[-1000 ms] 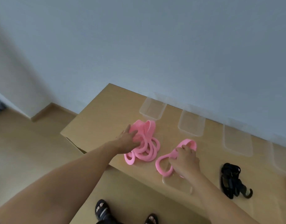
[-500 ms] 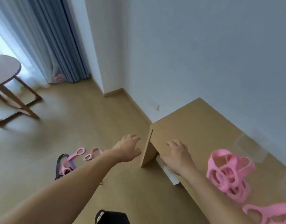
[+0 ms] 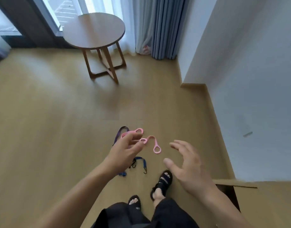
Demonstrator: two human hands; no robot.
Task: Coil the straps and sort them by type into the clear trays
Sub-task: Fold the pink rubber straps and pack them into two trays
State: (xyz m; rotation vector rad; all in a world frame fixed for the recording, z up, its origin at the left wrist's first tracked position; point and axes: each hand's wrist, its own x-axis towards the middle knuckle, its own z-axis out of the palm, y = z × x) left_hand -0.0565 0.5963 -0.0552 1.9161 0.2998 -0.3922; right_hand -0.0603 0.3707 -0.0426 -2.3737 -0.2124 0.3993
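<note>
Several straps lie on the wooden floor in front of my feet. A pink strap with ring ends (image 3: 156,146) curls beside a second pink strap (image 3: 136,131). A purple strap (image 3: 119,134) and a dark blue strap with black hooks (image 3: 141,162) lie partly hidden under my left hand. My left hand (image 3: 125,153) hovers over this pile with loosely bent fingers, its fingertips near a pink ring, holding nothing. My right hand (image 3: 186,167) is spread wide to the right of the straps, also holding nothing. No clear trays are in sight.
The corner of the light wooden desk (image 3: 236,184) shows at the lower right, against the white wall (image 3: 256,79). A round wooden side table (image 3: 95,30) stands farther off by blue curtains (image 3: 162,27). My sandalled feet (image 3: 161,183) stand just behind the straps.
My view has swung from the desk with its pink coils and trays down to the floor. Both hands left the desk and now reach out over the loose straps there.
</note>
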